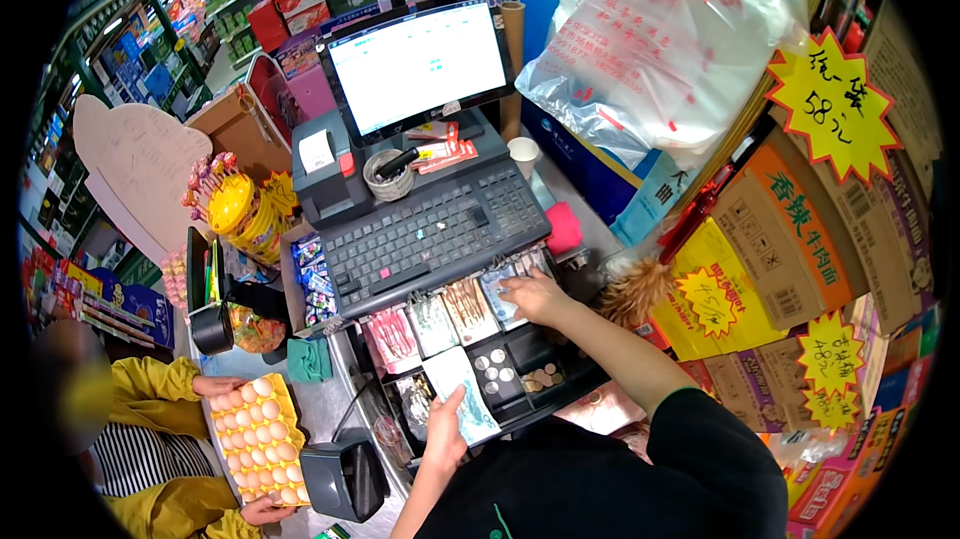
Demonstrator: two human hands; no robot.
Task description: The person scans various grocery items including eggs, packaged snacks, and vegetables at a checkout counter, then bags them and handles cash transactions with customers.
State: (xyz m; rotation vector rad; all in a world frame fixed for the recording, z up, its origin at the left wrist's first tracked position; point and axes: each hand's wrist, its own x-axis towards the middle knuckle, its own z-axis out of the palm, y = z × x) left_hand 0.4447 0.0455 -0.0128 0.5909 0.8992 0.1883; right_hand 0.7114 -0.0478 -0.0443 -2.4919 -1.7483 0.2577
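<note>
An open cash drawer [512, 353] lies before me, with banknotes sorted in its back slots and coins in its front cups. My left hand [448, 423] holds a greenish banknote [466, 396] over the front of the drawer, thumb on top. At the drawer's back right, my right hand [536, 297] reaches into a slot of bluish banknotes [501, 302], fingers touching them; whether it grips one I cannot tell. Pink banknotes [391, 339] fill the leftmost slot. Silver coins [495, 370] and brassy coins [543, 377] lie in separate cups.
Above the drawer are a keyboard [435, 233] and a lit monitor [420, 62]. At left, another person holds a yellow tray of eggs [259, 438] beside a black scanner [343, 480]. Plastic bags [660, 36] hang at upper right; cartons [787, 231] are stacked at right.
</note>
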